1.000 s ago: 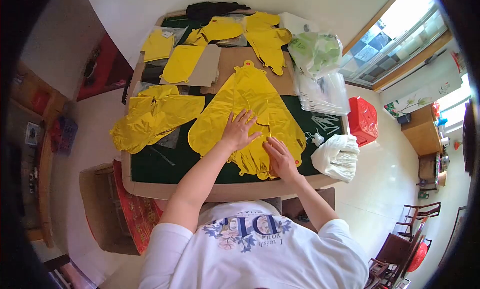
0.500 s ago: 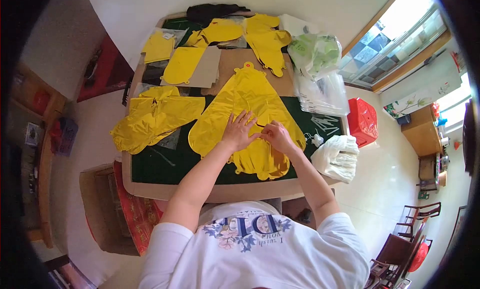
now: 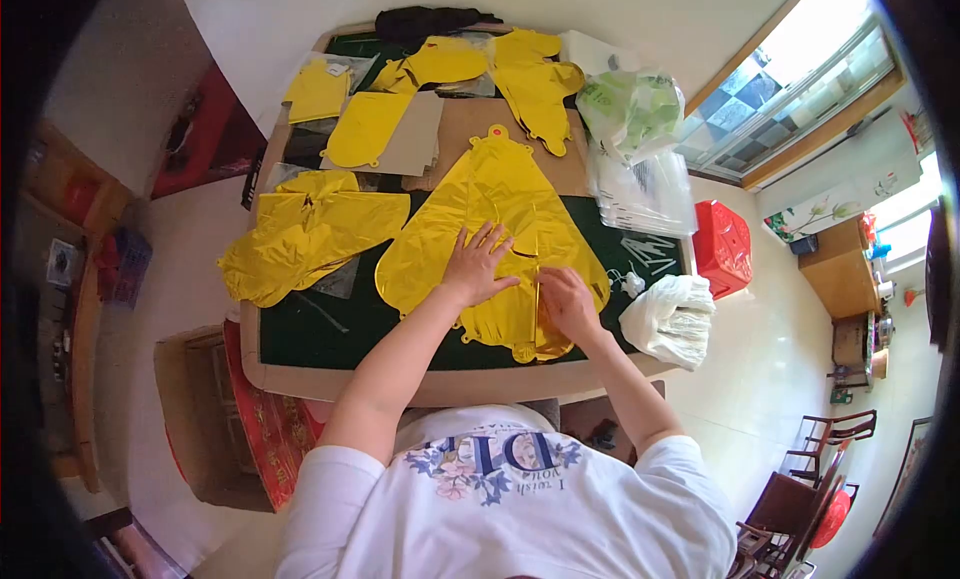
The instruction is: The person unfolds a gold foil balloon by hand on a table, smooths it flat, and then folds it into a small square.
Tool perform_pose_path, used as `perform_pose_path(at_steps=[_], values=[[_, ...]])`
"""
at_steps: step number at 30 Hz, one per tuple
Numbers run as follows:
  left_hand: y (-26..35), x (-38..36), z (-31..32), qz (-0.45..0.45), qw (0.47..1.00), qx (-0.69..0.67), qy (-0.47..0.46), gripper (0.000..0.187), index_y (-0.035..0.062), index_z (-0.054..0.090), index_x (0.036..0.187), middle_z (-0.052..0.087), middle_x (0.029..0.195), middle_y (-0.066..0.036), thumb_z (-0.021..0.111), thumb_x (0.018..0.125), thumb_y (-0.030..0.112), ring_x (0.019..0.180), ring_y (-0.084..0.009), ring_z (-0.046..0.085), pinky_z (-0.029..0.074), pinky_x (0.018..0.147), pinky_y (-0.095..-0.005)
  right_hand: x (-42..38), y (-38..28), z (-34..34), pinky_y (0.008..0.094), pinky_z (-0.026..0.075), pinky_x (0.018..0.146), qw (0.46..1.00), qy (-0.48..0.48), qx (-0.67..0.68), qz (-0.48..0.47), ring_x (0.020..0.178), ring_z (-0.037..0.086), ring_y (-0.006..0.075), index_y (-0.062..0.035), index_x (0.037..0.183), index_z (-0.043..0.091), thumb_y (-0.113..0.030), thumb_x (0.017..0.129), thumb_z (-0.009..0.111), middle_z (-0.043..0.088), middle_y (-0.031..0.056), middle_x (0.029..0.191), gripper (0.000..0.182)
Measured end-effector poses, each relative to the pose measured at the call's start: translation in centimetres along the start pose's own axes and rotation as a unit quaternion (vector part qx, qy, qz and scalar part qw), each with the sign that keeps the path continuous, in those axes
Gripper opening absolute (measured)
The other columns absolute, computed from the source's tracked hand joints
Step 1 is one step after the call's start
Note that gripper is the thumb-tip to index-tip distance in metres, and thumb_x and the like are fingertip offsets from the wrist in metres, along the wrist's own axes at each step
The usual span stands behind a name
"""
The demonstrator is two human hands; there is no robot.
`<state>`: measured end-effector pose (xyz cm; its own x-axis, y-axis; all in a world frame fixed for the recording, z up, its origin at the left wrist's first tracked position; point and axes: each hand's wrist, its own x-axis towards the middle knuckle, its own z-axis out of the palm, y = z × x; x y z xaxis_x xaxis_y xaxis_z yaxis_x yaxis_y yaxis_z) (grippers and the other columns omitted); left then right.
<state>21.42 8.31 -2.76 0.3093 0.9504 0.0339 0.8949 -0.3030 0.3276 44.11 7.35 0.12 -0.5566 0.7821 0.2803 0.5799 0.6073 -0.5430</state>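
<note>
A large, flat yellow foil balloon (image 3: 500, 194) with small tabs along its rim lies creased in the middle of the table. On it rests my left hand (image 3: 478, 267), palm down with fingers spread. My right hand (image 3: 568, 301) is at the upright crease just right of the balloon's middle, its fingers drawn together on the foil. How much foil the fingertips grip is partly hidden. Beside it on the left, a crumpled pile of yellow foil (image 3: 310, 234) reaches the table edge.
Flat yellow foil pieces (image 3: 370, 129) lie at the back with grey cardboard (image 3: 418, 139). Along the right side are clear plastic bags (image 3: 640, 189), white strips (image 3: 648, 251) and a white plastic bundle (image 3: 670, 321). A red stool (image 3: 722, 247) stands off the right edge; a cardboard box (image 3: 205, 419) sits below left.
My right hand has moved slightly right and toward me along the crease, away from the left thumb. My left hand stays in about the same place.
</note>
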Motion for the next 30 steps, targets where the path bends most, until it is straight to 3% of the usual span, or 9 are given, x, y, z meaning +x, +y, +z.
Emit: perform_pose_path(at_steps=[3, 4, 13, 21, 23, 24, 26, 27, 30], values=[[0.0, 0.1, 0.1, 0.003, 1.000, 0.000, 0.002, 0.076, 0.0165, 0.039, 0.143, 0.028, 0.152, -0.008, 0.054, 0.083, 0.062, 0.142, -0.0253, 0.021, 0.013, 0.116, -0.0506, -1.6, 0.0, 0.4, 0.0412, 0.038, 0.104, 0.995, -0.065, -0.059, -0.053, 0.124, 0.049, 0.0310, -0.0032, 0.119, 0.060, -0.009, 0.088, 0.058, 0.053, 0.0140, 0.132, 0.032], [0.0, 0.0, 0.1, 0.003, 1.000, 0.001, 0.004, 0.077, 0.0166, 0.038, 0.143, 0.028, 0.152, -0.008, 0.054, 0.083, 0.063, 0.142, -0.0253, 0.021, 0.013, 0.116, -0.0506, -1.9, 0.1, 0.5, 0.0435, 0.030, 0.111, 0.994, -0.095, -0.051, -0.031, 0.133, 0.040, 0.0289, -0.0057, 0.129, 0.055, -0.015, 0.089, 0.058, 0.046, 0.0128, 0.140, 0.041], [0.0, 0.0, 0.2, 0.002, 1.000, 0.013, 0.002, 0.077, 0.0170, 0.037, 0.143, 0.027, 0.153, -0.008, 0.054, 0.083, 0.063, 0.143, -0.0248, 0.021, 0.013, 0.116, -0.0509, -2.8, -1.6, 0.7, 0.0442, 0.027, 0.112, 0.991, -0.108, -0.068, -0.024, 0.136, 0.035, 0.0298, -0.0052, 0.134, 0.049, -0.023, 0.089, 0.060, 0.042, 0.0136, 0.144, 0.050], [-0.3, 0.0, 0.6, 0.007, 1.000, 0.006, 0.007, 0.076, 0.0170, 0.038, 0.143, 0.027, 0.153, -0.007, 0.054, 0.084, 0.062, 0.143, -0.0248, 0.021, 0.012, 0.116, -0.0508, -8.1, -4.3, -0.4, 0.0461, 0.026, 0.112, 0.986, -0.161, -0.021, -0.035, 0.133, 0.041, 0.0286, -0.0049, 0.130, 0.052, -0.021, 0.090, 0.057, 0.049, 0.0141, 0.138, 0.044], [-0.3, 0.1, 0.4, 0.009, 1.000, 0.006, 0.008, 0.076, 0.0170, 0.038, 0.143, 0.027, 0.153, -0.007, 0.054, 0.083, 0.062, 0.143, -0.0247, 0.021, 0.012, 0.116, -0.0509, -8.5, -4.3, -1.0, 0.0449, 0.040, 0.101, 0.988, -0.140, 0.015, -0.058, 0.117, 0.055, 0.0304, -0.0049, 0.123, 0.056, -0.020, 0.089, 0.059, 0.062, 0.0138, 0.118, 0.037], [-0.3, 0.1, 0.4, 0.007, 1.000, 0.004, 0.005, 0.077, 0.0171, 0.038, 0.143, 0.027, 0.153, -0.007, 0.054, 0.083, 0.062, 0.142, -0.0247, 0.021, 0.012, 0.116, -0.0509, -8.5, -4.0, -1.3, 0.0449, 0.040, 0.101, 0.989, -0.138, 0.013, -0.058, 0.117, 0.055, 0.0304, -0.0049, 0.123, 0.056, -0.020, 0.089, 0.059, 0.062, 0.0138, 0.118, 0.037], [-0.1, 0.1, 0.3, 0.006, 1.000, 0.003, 0.000, 0.077, 0.0171, 0.038, 0.143, 0.027, 0.153, -0.007, 0.055, 0.083, 0.062, 0.142, -0.0247, 0.021, 0.012, 0.116, -0.0509, -8.1, -3.0, -1.6, 0.0424, 0.048, 0.081, 0.986, -0.062, -0.004, 0.153, 0.095, 0.062, 0.0320, -0.0042, 0.104, 0.059, -0.024, 0.088, 0.061, 0.066, 0.0121, 0.095, 0.025], [-0.1, 0.1, 0.3, 0.006, 1.000, 0.004, 0.000, 0.077, 0.0171, 0.037, 0.143, 0.027, 0.153, -0.007, 0.055, 0.083, 0.062, 0.142, -0.0248, 0.021, 0.012, 0.116, -0.0508, -7.8, -2.7, -1.7, 0.0424, 0.048, 0.081, 0.987, -0.061, -0.004, 0.152, 0.095, 0.062, 0.0320, -0.0042, 0.104, 0.059, -0.024, 0.088, 0.061, 0.066, 0.0121, 0.095, 0.025], [-0.3, -0.1, 0.2, 0.005, 1.000, 0.009, -0.002, 0.077, 0.0171, 0.037, 0.144, 0.027, 0.152, -0.007, 0.054, 0.083, 0.062, 0.142, -0.0248, 0.021, 0.012, 0.116, -0.0504, -7.0, -3.0, -2.0, 0.0405, 0.049, 0.069, 0.932, -0.061, -0.160, 0.319, 0.081, 0.063, 0.0329, -0.0051, 0.092, 0.056, -0.037, 0.086, 0.063, 0.064, 0.0135, 0.080, 0.033]])
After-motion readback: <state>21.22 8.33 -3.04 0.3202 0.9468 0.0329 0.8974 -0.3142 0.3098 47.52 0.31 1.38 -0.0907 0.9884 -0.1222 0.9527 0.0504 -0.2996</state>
